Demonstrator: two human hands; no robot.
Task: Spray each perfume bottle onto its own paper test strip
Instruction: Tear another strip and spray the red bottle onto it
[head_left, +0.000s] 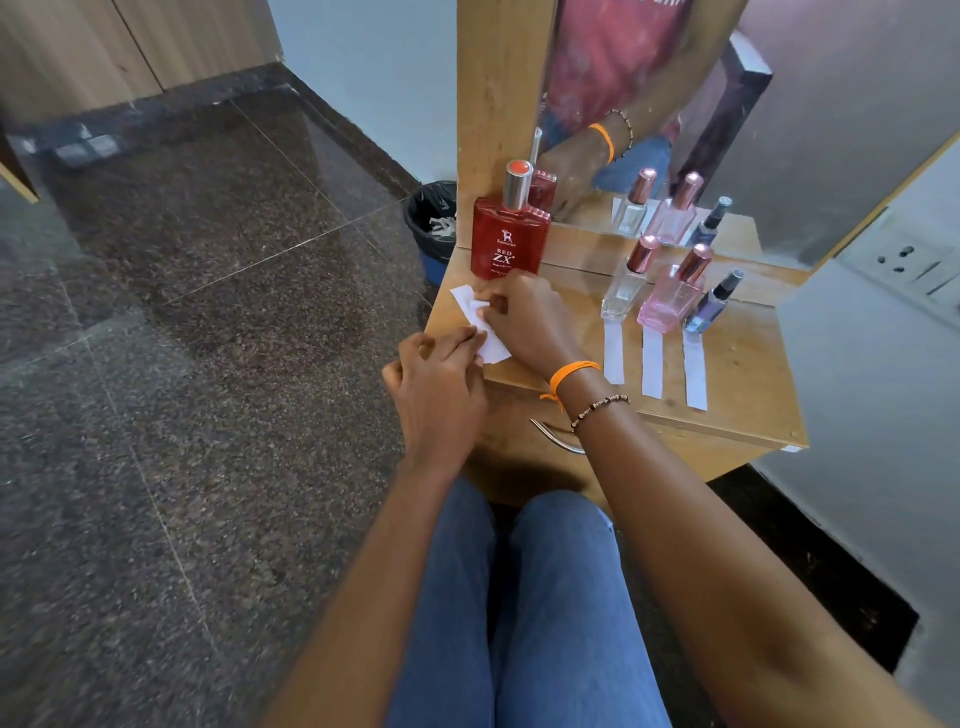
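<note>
A large red perfume bottle (510, 236) with a silver cap stands at the table's left rear. Just in front of it lies a white paper strip (480, 325), gripped by both hands: my left hand (439, 387) pinches its near end, my right hand (524, 319) pinches its upper part. To the right stand a clear bottle (626, 283), a pink bottle (672, 296) and a small dark blue bottle (711, 304). Each has a white strip lying flat before it: one (614, 353), another (652, 364), a third (696, 371).
The small wooden table (737, 384) has a mirror (675, 104) behind the bottles and a drawer handle (556, 436) below. A bin with a black liner (431, 223) stands on the dark stone floor left of the table. A wall socket (898, 260) is at right.
</note>
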